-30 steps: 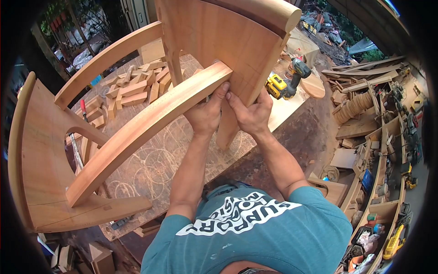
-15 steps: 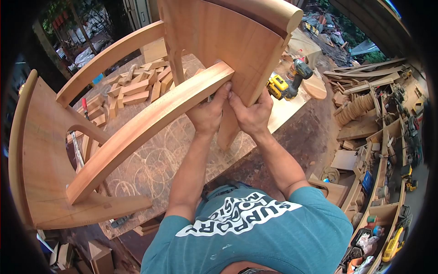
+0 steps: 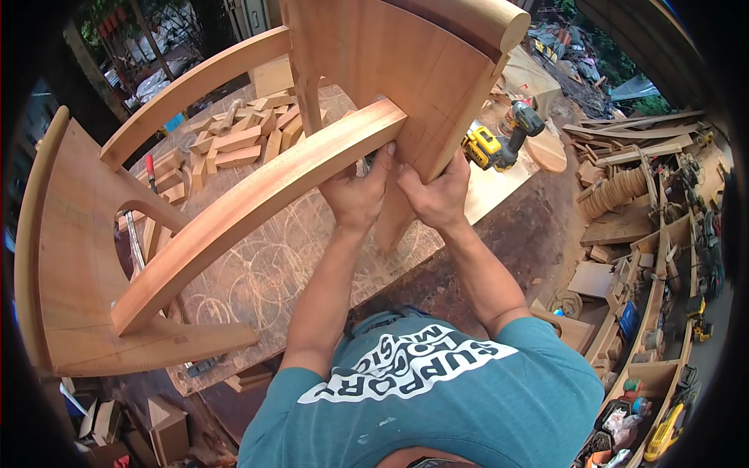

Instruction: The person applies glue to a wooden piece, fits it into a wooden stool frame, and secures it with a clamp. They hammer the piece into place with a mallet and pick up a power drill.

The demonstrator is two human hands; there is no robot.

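A wooden furniture frame stands on the workbench (image 3: 257, 257), with two wide end panels joined by curved rails. My left hand (image 3: 355, 193) is closed around the near curved rail (image 3: 257, 210), just beside its joint with the right end panel (image 3: 421, 86). Gripping that panel's lower edge is my right hand (image 3: 438, 191), its thumb pressed near the joint and its fingers partly hidden behind the wood. The left end panel (image 3: 66, 257) carries the rail's other end. A far curved rail (image 3: 195, 90) runs behind.
Loose wood blocks (image 3: 238, 148) are piled at the back of the bench. A yellow-and-black cordless drill (image 3: 515, 136) and another yellow tool (image 3: 484, 148) stand to the right. A red-handled tool (image 3: 150, 168) lies left. Shelves (image 3: 655, 304) with tools line the right side.
The view has shifted slightly, so the bench and furniture frame sit a little differently in the picture. Both hands keep their hold at the same joint.
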